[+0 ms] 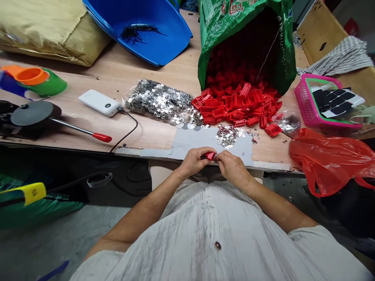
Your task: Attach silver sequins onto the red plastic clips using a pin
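Note:
My left hand and my right hand meet at the table's near edge, fingers curled, both pinching one small red plastic piece. Just beyond them lies a grey sheet with a scatter of small silver metal bits. Farther back a heap of red plastic pieces spills from a green woven sack. A clear bag of silver bits lies left of the heap.
On the wooden table: a blue scoop, a white power bank with a black cable, a red-tipped lever tool, orange and green cups, a pink basket, and a red plastic bag at the right edge.

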`<state>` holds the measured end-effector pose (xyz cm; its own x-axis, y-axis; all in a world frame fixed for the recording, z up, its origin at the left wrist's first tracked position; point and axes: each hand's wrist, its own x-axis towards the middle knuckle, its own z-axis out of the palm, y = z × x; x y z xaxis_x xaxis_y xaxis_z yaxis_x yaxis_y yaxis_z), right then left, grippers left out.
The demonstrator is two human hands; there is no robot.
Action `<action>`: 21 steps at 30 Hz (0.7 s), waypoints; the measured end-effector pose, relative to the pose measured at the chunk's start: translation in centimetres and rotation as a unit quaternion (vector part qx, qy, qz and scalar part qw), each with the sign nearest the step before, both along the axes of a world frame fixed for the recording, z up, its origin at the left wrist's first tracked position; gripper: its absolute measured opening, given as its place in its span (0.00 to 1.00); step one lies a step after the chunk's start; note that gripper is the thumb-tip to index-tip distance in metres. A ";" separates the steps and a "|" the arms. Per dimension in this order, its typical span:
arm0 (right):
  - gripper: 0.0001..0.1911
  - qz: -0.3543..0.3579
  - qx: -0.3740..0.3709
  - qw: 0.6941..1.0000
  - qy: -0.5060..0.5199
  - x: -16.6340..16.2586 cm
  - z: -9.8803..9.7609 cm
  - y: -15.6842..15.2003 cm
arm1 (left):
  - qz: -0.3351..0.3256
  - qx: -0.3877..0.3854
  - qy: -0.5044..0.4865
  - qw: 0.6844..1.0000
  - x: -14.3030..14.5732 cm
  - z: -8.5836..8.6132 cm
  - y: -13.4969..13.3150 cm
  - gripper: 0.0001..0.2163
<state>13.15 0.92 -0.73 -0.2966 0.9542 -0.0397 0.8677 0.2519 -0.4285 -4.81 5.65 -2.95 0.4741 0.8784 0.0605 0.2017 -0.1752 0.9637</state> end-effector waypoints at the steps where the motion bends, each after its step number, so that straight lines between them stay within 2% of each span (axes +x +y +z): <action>1: 0.08 0.004 -0.006 1.000 0.007 0.1 -0.1 0.1 | 0.001 -0.002 0.002 1.000 0.1 0.1 -0.1 0.13; 5: 0.08 0.024 -0.010 0.995 0.095 1.3 -0.3 0.1 | 0.042 -0.031 -0.023 0.998 0.2 0.4 -1.0 0.12; 8: 0.10 0.016 0.005 0.980 0.198 2.1 0.0 -0.5 | 0.097 -0.102 -0.147 0.979 0.2 0.9 -2.0 0.13; 11: 0.17 0.039 -0.045 0.968 0.244 2.2 0.7 -1.1 | 0.110 -0.224 -0.289 0.924 0.4 1.6 -3.1 0.12; 13: 0.21 0.064 -0.074 0.967 0.234 1.9 1.4 -1.4 | 0.092 -0.309 -0.355 0.878 0.6 2.2 -3.7 0.12; 15: 0.22 0.073 -0.067 0.972 0.213 1.6 1.9 -1.6 | 0.079 -0.370 -0.401 0.834 0.9 2.6 -4.2 0.13; 18: 0.20 0.079 -0.038 0.977 0.195 1.3 2.4 -1.6 | 0.097 -0.419 -0.438 0.789 1.4 3.0 -4.8 0.10; 21: 0.20 0.090 -0.012 0.978 0.190 1.3 2.5 -1.6 | 0.123 -0.446 -0.444 0.767 1.7 3.3 -5.2 0.06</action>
